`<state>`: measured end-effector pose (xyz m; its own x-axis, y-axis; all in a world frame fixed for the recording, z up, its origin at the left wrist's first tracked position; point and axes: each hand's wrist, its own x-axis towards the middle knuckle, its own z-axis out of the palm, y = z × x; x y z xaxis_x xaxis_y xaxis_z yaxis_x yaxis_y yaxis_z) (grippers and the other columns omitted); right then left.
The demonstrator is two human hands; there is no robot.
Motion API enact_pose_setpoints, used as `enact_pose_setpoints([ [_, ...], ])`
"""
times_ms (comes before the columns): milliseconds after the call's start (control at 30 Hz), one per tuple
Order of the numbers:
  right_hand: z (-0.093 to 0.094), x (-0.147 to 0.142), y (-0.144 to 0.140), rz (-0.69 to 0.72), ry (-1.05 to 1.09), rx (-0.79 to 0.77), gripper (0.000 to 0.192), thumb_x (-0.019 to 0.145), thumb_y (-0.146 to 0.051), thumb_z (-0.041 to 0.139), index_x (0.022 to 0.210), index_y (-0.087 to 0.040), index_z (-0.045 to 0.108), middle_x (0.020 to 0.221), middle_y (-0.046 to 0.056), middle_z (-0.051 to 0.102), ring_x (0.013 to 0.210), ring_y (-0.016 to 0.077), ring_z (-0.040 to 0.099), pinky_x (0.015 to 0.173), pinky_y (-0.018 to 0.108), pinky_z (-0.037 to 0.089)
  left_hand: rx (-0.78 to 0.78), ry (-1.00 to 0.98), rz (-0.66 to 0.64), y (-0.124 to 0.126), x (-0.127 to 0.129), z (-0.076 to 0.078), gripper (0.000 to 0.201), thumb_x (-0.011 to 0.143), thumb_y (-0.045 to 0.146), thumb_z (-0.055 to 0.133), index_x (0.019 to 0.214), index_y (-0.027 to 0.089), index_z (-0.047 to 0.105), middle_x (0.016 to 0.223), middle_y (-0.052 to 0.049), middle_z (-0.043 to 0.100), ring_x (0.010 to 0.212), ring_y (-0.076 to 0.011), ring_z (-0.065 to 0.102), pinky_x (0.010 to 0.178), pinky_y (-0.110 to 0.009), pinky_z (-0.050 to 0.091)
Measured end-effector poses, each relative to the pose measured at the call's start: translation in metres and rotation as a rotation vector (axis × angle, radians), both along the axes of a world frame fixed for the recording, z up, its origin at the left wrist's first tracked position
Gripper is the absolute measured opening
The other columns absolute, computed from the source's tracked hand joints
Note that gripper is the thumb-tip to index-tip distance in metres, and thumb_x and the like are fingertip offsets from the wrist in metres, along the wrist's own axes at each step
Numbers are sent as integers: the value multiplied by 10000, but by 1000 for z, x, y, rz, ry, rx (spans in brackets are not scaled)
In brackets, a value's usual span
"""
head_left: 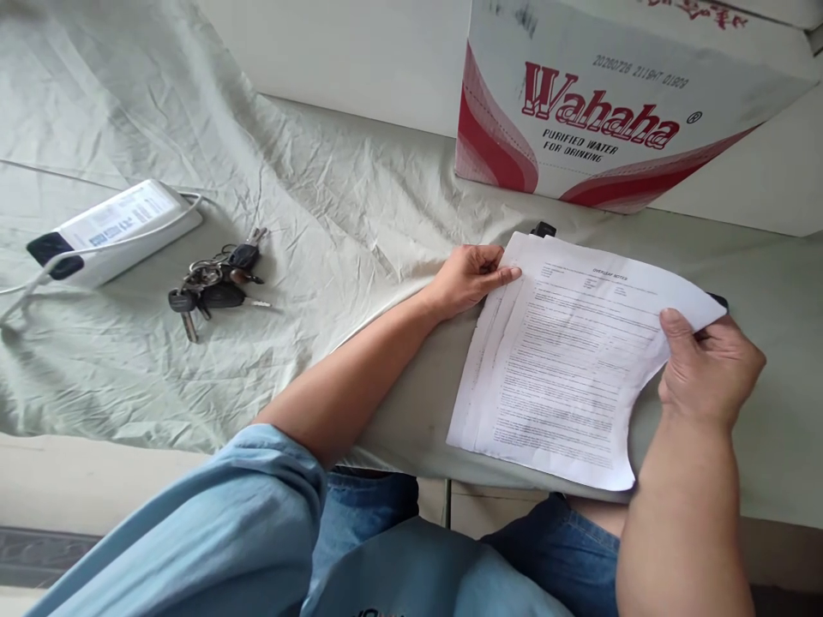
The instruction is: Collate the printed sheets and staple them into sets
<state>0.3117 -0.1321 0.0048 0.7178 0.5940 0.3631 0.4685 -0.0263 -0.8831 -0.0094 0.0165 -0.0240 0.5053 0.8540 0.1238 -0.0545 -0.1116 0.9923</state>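
Observation:
Several printed sheets of paper (572,360) lie in a loose stack above the cloth, the top one headed "Overleaf Notes". My left hand (472,278) pinches the stack's upper left edge, thumb on top. At the upper right corner my right hand (711,360) grips the paper between thumb and fingers, and the sheet bends up there. A small black object (543,230) shows behind the top edge of the sheets. Another dark piece peeks out by my right fingers; I cannot make out what either is.
A Wahaha water carton (604,111) stands at the back right against a white surface. On the wrinkled pale green cloth (347,197), to the left, are a bunch of keys (215,283) and a white box-shaped device (122,227) with a cable. The table's front edge runs above my lap.

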Motion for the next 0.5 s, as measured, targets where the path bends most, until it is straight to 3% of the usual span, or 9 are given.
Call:
enact_pose_setpoints([
  [133,1,-4,3,1,42,41,374,674,-481,1078,937,-256,937,904,11,838,912,301,799,1073,586,709,-71,-43,-68,-3,-1,2,820,900,1027,910,821,245,674,755,-12,598,706,-160,550,577,-337,438],
  [200,0,-4,3,11,60,50,371,677,-460,1079,956,-254,947,915,7,843,906,288,793,1082,579,709,-71,-22,-119,-3,-2,4,787,941,1005,884,889,233,741,773,-19,626,711,-165,559,592,-343,433],
  [267,0,-6,4,17,67,53,366,675,-464,1079,940,-253,941,906,5,840,904,285,793,1077,576,713,-37,34,-131,-2,-3,3,773,970,974,874,821,239,689,736,-6,548,681,-152,477,589,-352,360],
  [400,-1,-6,5,-13,31,22,353,666,-482,1051,906,-255,924,886,15,837,921,310,811,1073,595,724,57,99,-66,1,-3,0,868,994,942,861,673,285,392,685,28,336,654,-129,299,609,-383,242],
  [500,-1,0,4,-91,26,33,334,654,-491,1042,869,-284,890,901,19,860,936,340,819,1069,642,733,38,107,-55,1,-2,0,837,1018,918,847,676,281,427,680,22,373,656,-135,333,611,-383,251],
])
